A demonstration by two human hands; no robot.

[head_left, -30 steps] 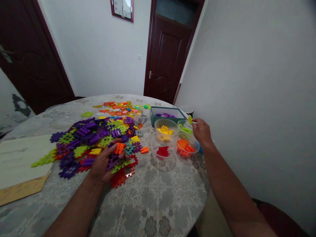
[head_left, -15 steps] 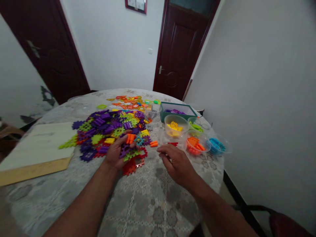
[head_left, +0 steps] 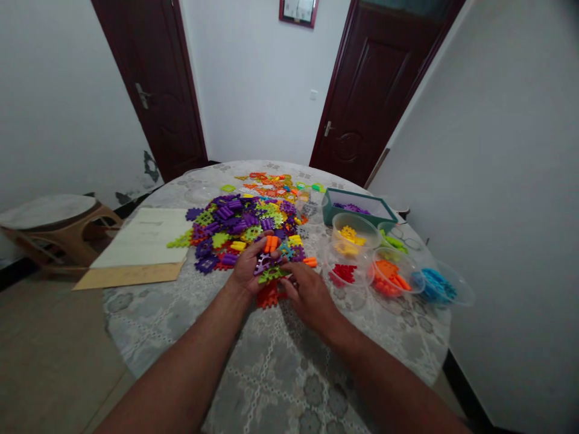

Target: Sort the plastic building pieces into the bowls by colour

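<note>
My left hand is closed around several plastic building pieces. An orange ridged piece sits at its fingers, above a purple notched piece and a lime-green notched piece. My right hand has its thumb and index finger at the right end of the lime-green piece, one on each side of it. Below the hands lies a red notched piece on the table. A heap of mixed pieces, mostly purple and lime green, spreads just beyond the left hand.
Clear tubs to the right hold yellow, red, orange, green and blue pieces. Behind them stands a teal-edged box with purple pieces. Orange pieces lie farther back; a cardboard sheet lies left.
My right hand has moved left from beside the bowls to the pieces in my left hand. The red pieces in their tub now show. The view has turned left.
</note>
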